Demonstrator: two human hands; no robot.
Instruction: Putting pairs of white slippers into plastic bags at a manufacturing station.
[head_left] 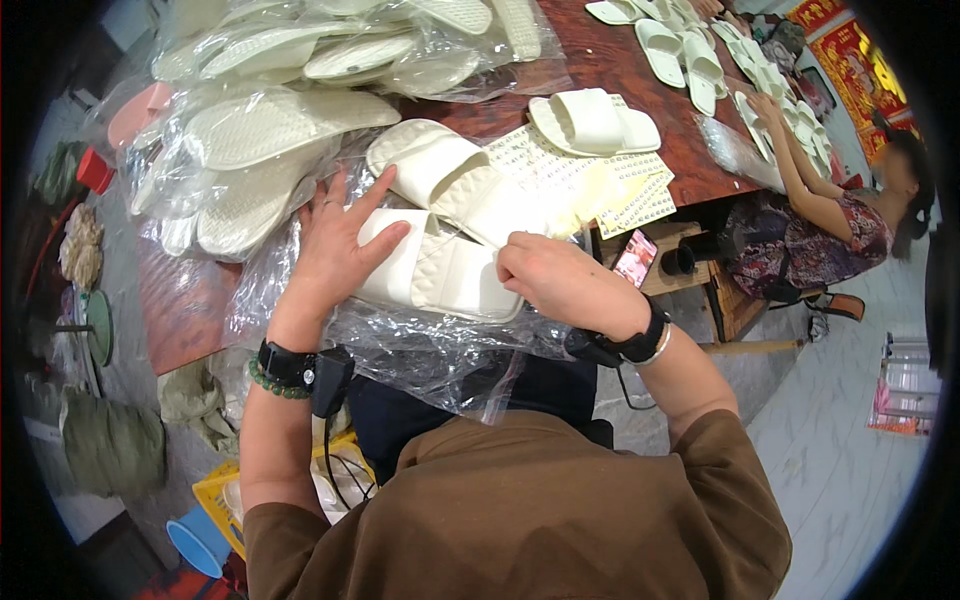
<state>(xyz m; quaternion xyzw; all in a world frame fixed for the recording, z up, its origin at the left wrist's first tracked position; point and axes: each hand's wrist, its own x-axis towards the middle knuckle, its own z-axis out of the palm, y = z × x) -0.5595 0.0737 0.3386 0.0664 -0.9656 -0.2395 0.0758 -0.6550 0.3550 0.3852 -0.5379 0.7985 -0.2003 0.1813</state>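
Two cream slippers lie side by side before me on a clear plastic bag (pixel 400 335), the near slipper (pixel 470 280) and the far slipper (pixel 430 155). My left hand (pixel 335 245) is spread open, with its fingers and thumb over the heel ends and straps on the left. At the right end of the pair, my right hand (pixel 570 280) has its fingers pressed together against the near slipper. Whatever is between those fingertips is hidden. Just beyond lie sticker sheets (pixel 640 195) with small printed dots, and another cream slipper (pixel 595 122) rests on them.
Bagged slippers (pixel 280 130) are heaped at the far left of the red-brown table (pixel 185 310). A lit phone (pixel 635 258) stands by the table edge. Across to the right, another person (pixel 820 220) reaches over rows of slippers (pixel 685 60). A yellow crate (pixel 215 495) sits below left.
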